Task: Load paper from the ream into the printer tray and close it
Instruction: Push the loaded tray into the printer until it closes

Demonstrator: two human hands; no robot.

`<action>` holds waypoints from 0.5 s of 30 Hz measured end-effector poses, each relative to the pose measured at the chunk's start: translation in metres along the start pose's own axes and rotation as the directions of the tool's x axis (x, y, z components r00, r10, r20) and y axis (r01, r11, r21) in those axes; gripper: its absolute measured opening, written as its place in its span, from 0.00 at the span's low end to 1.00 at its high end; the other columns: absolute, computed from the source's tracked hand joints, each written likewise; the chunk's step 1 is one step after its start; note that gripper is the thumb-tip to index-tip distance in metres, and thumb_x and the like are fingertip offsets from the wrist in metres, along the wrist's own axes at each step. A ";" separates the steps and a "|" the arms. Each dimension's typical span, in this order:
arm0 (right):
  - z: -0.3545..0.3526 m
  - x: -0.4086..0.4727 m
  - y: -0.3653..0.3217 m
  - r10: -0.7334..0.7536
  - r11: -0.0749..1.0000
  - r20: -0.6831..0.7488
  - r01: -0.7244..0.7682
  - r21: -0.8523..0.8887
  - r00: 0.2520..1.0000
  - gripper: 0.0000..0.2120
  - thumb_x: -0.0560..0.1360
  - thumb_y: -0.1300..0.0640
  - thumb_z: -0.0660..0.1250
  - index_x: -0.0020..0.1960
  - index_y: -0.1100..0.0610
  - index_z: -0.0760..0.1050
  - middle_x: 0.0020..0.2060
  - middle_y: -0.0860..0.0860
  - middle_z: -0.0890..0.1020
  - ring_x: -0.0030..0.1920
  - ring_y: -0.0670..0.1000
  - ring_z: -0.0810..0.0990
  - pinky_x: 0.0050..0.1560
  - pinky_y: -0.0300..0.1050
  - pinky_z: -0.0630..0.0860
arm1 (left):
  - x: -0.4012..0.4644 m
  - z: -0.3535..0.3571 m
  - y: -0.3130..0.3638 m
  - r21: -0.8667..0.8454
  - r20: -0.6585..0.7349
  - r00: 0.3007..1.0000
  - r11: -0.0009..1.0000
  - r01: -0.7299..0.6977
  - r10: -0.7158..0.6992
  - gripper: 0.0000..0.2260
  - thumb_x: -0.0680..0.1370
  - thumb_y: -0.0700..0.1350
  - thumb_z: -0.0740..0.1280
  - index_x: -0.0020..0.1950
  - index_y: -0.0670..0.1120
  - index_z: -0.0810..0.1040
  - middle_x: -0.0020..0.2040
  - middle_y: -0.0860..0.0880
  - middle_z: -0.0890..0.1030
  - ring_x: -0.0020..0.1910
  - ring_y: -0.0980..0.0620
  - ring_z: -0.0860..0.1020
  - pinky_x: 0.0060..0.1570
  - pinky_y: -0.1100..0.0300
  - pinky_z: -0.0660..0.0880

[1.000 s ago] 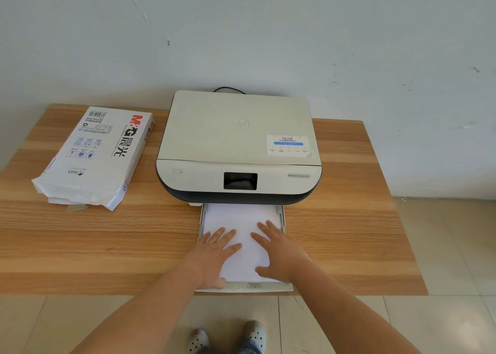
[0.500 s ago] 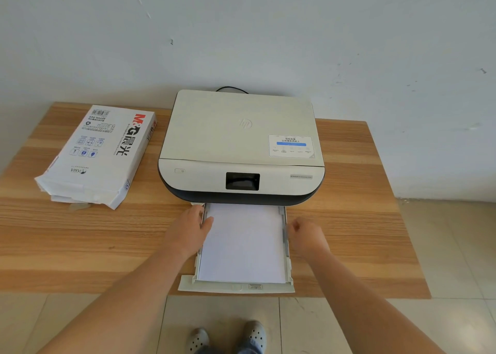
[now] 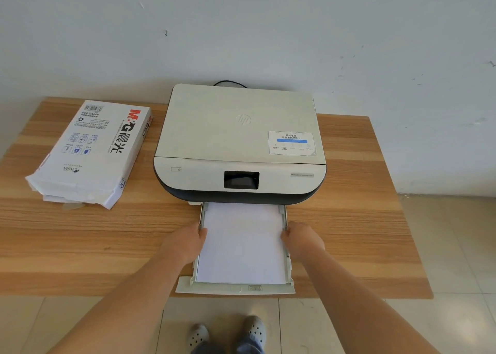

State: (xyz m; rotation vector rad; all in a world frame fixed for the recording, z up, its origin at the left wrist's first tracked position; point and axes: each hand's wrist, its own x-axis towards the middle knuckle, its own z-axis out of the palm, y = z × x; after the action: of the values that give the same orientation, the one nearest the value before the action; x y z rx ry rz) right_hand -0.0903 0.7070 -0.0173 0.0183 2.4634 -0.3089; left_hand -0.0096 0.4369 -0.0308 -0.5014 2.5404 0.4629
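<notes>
Both hands have shifted from half a second ago: they now press against the side walls of the pulled-out tray, where earlier they were just beside it. Nearest the viewer, two pale shoes (image 3: pixel 225 335) stand on the tiled floor, below and between the forearms. Beyond them, the tray (image 3: pixel 236 289) juts past the front edge of the wooden counter (image 3: pixel 80 246), with a flat stack of white paper (image 3: pixel 243 243) lying inside it. To the left of the paper, the left hand (image 3: pixel 185 242) is curled against the tray's left wall, fingers touching the rim. On the opposite side, the right hand (image 3: pixel 302 239) is curled against the right wall the same way. Whether either hand truly grips the wall cannot be told. Farther on, past both hands, the tray runs into the cream and dark printer (image 3: pixel 240 138). Well to the left of the left hand lies the opened ream (image 3: pixel 91 152), near the counter's far left corner.
</notes>
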 end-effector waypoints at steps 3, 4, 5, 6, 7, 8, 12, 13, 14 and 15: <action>-0.002 0.002 -0.004 0.014 1.000 0.049 -0.014 -0.006 0.999 0.08 0.76 0.56 0.54 0.47 0.53 0.72 0.43 0.51 0.79 0.43 0.54 0.80 0.40 0.45 0.75 | 0.007 -0.001 0.002 0.029 0.033 0.999 1.000 -0.010 0.009 0.17 0.83 0.53 0.51 0.60 0.46 0.73 0.52 0.47 0.80 0.47 0.51 0.77 0.45 0.57 0.73; -0.003 0.002 -0.005 0.013 1.000 0.056 -0.012 -0.018 0.998 0.08 0.76 0.56 0.54 0.48 0.53 0.72 0.44 0.51 0.79 0.43 0.54 0.79 0.39 0.45 0.74 | 0.009 -0.003 0.003 0.058 0.042 0.999 0.998 -0.026 0.023 0.16 0.83 0.51 0.51 0.60 0.46 0.73 0.51 0.47 0.79 0.47 0.51 0.76 0.44 0.58 0.72; -0.004 0.002 -0.005 0.012 0.999 0.058 -0.011 -0.032 0.998 0.08 0.75 0.56 0.54 0.48 0.53 0.72 0.43 0.51 0.79 0.43 0.54 0.79 0.39 0.45 0.73 | 0.011 -0.003 0.003 0.075 0.046 0.998 0.996 -0.037 0.034 0.15 0.83 0.50 0.51 0.59 0.46 0.74 0.50 0.48 0.78 0.46 0.52 0.76 0.43 0.59 0.71; -0.005 0.003 -0.006 0.013 0.999 0.056 -0.010 -0.044 0.998 0.08 0.75 0.56 0.54 0.48 0.53 0.72 0.43 0.51 0.78 0.43 0.54 0.78 0.39 0.45 0.73 | 0.012 -0.004 0.003 0.083 0.048 0.998 0.996 -0.042 0.038 0.14 0.83 0.49 0.51 0.58 0.46 0.74 0.48 0.49 0.77 0.45 0.52 0.75 0.43 0.59 0.70; -0.005 0.004 -0.006 0.014 0.999 0.055 -0.011 -0.051 0.998 0.09 0.75 0.56 0.54 0.47 0.53 0.72 0.43 0.51 0.78 0.43 0.54 0.78 0.39 0.44 0.73 | 0.014 -0.003 0.003 0.086 0.049 0.998 0.995 -0.042 0.038 0.14 0.83 0.48 0.52 0.58 0.46 0.74 0.46 0.49 0.76 0.45 0.52 0.75 0.43 0.59 0.70; -0.005 0.004 -0.007 0.015 0.999 0.056 -0.012 -0.053 0.998 0.09 0.75 0.56 0.54 0.47 0.53 0.73 0.42 0.51 0.78 0.43 0.54 0.78 0.39 0.44 0.73 | 0.015 -0.002 0.002 0.085 0.049 0.998 0.996 -0.039 0.035 0.14 0.83 0.48 0.52 0.58 0.46 0.74 0.46 0.50 0.76 0.45 0.52 0.75 0.43 0.59 0.70; -0.006 0.006 -0.008 0.017 0.998 0.058 -0.013 -0.067 0.998 0.08 0.75 0.55 0.54 0.46 0.53 0.73 0.42 0.51 0.79 0.42 0.54 0.79 0.39 0.44 0.73 | 0.018 0.000 0.001 0.057 0.054 0.998 0.998 -0.030 0.027 0.14 0.83 0.47 0.52 0.58 0.46 0.74 0.46 0.50 0.76 0.46 0.52 0.76 0.45 0.59 0.71; -0.006 0.006 -0.008 0.016 0.998 0.059 -0.012 -0.069 0.998 0.08 0.75 0.55 0.54 0.46 0.53 0.73 0.42 0.51 0.78 0.42 0.54 0.79 0.38 0.44 0.73 | 0.019 0.000 0.001 0.049 0.053 0.998 0.998 -0.029 0.026 0.14 0.82 0.47 0.52 0.58 0.46 0.75 0.46 0.50 0.76 0.46 0.52 0.76 0.45 0.59 0.72; -0.006 0.007 -0.008 0.014 0.997 0.060 -0.010 -0.071 0.998 0.08 0.75 0.55 0.54 0.46 0.53 0.72 0.42 0.50 0.78 0.42 0.53 0.78 0.38 0.43 0.72 | 0.019 0.000 0.001 0.041 0.055 0.998 0.999 -0.026 0.024 0.14 0.82 0.47 0.51 0.58 0.47 0.75 0.47 0.50 0.76 0.47 0.52 0.76 0.46 0.59 0.73; -0.006 0.007 -0.008 0.014 0.997 0.060 -0.009 -0.072 0.998 0.08 0.76 0.55 0.54 0.47 0.53 0.72 0.42 0.50 0.78 0.42 0.53 0.78 0.38 0.44 0.72 | 0.020 0.000 0.001 0.035 0.057 0.998 0.999 -0.024 0.022 0.14 0.82 0.47 0.51 0.58 0.47 0.75 0.48 0.49 0.77 0.47 0.52 0.76 0.47 0.59 0.73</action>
State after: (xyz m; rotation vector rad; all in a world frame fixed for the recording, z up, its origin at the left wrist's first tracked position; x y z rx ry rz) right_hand -0.0997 0.7005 -0.0156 -0.0073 2.4117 -0.2132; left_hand -0.0258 0.4323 -0.0410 -0.4404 2.4974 0.4328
